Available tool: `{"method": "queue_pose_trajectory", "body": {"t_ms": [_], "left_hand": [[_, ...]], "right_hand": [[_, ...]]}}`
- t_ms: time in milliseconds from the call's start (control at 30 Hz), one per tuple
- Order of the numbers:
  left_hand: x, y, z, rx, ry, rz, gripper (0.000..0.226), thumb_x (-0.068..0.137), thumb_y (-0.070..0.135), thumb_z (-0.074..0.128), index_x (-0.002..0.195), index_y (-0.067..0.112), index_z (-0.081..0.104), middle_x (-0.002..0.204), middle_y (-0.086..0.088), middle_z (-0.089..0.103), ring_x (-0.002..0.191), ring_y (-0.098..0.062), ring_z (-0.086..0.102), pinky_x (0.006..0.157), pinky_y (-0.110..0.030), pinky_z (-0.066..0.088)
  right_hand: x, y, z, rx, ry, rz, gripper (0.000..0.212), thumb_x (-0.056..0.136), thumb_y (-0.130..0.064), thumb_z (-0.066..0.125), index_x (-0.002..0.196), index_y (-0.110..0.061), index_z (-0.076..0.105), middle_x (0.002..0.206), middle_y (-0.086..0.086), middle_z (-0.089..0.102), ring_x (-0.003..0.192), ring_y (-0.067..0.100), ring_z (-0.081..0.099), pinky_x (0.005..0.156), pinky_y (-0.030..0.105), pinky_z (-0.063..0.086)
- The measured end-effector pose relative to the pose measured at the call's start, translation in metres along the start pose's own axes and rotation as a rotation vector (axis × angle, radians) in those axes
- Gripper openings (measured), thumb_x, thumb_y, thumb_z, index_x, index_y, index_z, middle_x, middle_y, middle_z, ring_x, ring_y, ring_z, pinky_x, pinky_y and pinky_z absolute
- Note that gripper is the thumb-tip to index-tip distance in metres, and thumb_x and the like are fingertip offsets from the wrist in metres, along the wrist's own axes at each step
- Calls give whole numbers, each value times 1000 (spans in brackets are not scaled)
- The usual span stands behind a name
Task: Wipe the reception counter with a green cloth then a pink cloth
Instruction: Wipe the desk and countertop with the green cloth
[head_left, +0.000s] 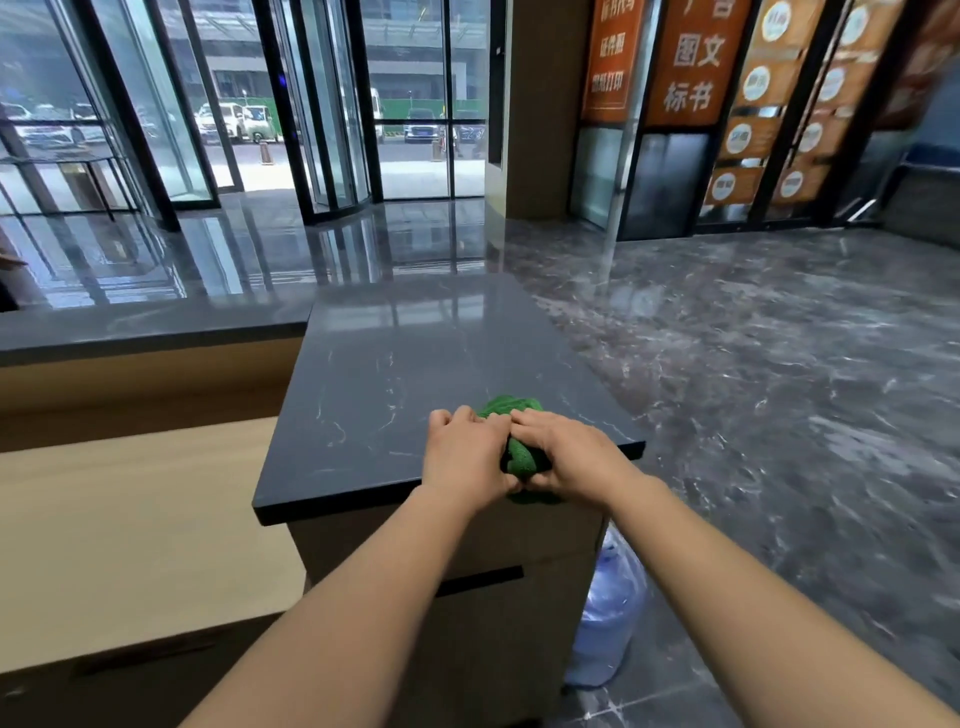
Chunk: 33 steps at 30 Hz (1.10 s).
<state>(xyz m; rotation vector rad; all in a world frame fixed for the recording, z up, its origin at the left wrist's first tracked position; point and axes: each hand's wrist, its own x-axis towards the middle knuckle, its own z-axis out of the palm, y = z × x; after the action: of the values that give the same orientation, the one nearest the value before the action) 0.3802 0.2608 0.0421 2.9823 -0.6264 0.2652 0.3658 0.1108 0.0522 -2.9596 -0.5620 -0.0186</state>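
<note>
From the head camera, the left hand and right hand were both curled down on a bunched green cloth at the near right corner of the dark reception counter. No pink cloth showed. To wipe well, I judged the cloth should be spread flatter, then drawn in overlapping passes toward the far edge, keeping it from slipping off the near edge

The worktop is dark, white-veined polished stone on a matt wood-look base, the green cloth looks nubby like terry, the floor is glossy marble, and the near right water bottle is translucent plastic.
</note>
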Motion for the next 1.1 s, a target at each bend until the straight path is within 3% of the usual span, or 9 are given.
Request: {"method": "queue_pose_trajectory", "body": {"t_ms": [267, 467, 833, 1100], "left_hand": [[42, 75, 13, -16, 22, 72, 47, 78, 44, 65, 118, 23, 53, 111, -1, 64, 110, -24, 45, 87, -36, 25], [50, 85, 14, -32, 17, 92, 44, 79, 43, 66, 116, 22, 53, 112, -2, 64, 110, -24, 45, 87, -36, 25], [22, 18, 3, -24, -27, 87, 42, 79, 47, 67, 111, 23, 53, 109, 0, 65, 108, -22, 45, 86, -38, 23], [-16, -59, -19, -29, -57, 57, 36, 77, 49, 67, 104, 28, 56, 87, 5, 55, 107, -21, 45, 86, -36, 22]], "right_hand": [[-32, 70, -14, 20, 5, 148, 65, 84, -17, 67, 144, -27, 44, 156, -8, 31, 144, 13, 26, 106, 32, 38], [-34, 79, -14, 75, 14, 208, 66, 82, -14, 67, 143, -30, 46, 156, -6, 33, 146, 15, 25, 110, 35, 36], [1, 20, -5, 25, -94, 191, 73, 84, -22, 69, 149, -27, 36, 161, -1, 20, 147, 19, 22, 117, 33, 26], [31, -61, 0, 22, -116, 152, 77, 82, -25, 73, 149, -23, 37, 160, 1, 23, 145, 22, 27, 115, 37, 29]]}}
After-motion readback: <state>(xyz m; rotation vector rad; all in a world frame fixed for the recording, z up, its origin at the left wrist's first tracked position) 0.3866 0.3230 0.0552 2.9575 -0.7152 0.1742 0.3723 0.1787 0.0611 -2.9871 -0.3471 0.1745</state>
